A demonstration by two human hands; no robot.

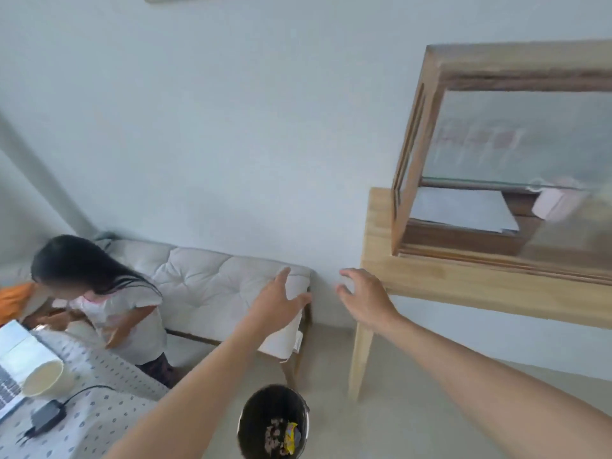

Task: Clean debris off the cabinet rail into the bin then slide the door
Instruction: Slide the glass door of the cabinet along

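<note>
While both hands (281, 306) hang empty — bin (251, 412) sits below

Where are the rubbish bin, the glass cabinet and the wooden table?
bin (246, 414), head view, inner dark wall.
glass cabinet (427, 104), head view, left wooden post.
wooden table (463, 283), head view, front edge of top.

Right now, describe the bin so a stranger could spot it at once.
Find the pale wooden table on the right and follow its front leg down to the floor. Just left stands the bin: round, black, open-topped, with debris and a yellow wrapper inside.
</note>
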